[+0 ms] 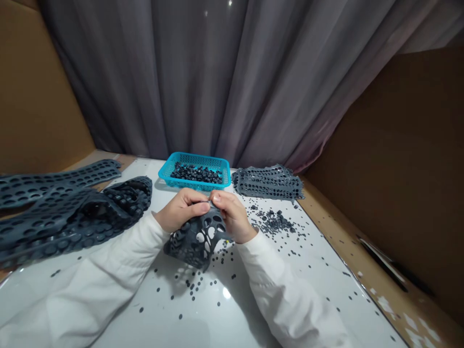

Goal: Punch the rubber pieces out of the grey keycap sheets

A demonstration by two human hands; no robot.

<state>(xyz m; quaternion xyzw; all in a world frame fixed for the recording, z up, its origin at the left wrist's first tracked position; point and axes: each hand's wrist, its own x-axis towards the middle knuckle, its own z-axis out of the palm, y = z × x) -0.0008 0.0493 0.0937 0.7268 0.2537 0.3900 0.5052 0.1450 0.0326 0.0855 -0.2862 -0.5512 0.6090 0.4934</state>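
Note:
A dark grey perforated rubber sheet [194,241] hangs folded from both hands over the white table. My left hand [183,209] pinches its top edge between thumb and fingers. Close beside it, almost touching, my right hand [232,215] grips the same edge with thumb and bent fingers. White surface shows through several of the sheet's round holes. What lies between the fingertips is too small to make out. Behind the hands stands a turquoise basket [166,175] with many small black pieces [197,173] in it.
Larger perforated rubber sheets [72,208] lie heaped at the left. More punched sheets [268,182] are stacked right of the basket. Small dark discs [277,222] are piled and scattered over the white table [152,319]. A long dark tool [382,263] lies by the right cardboard wall [398,159].

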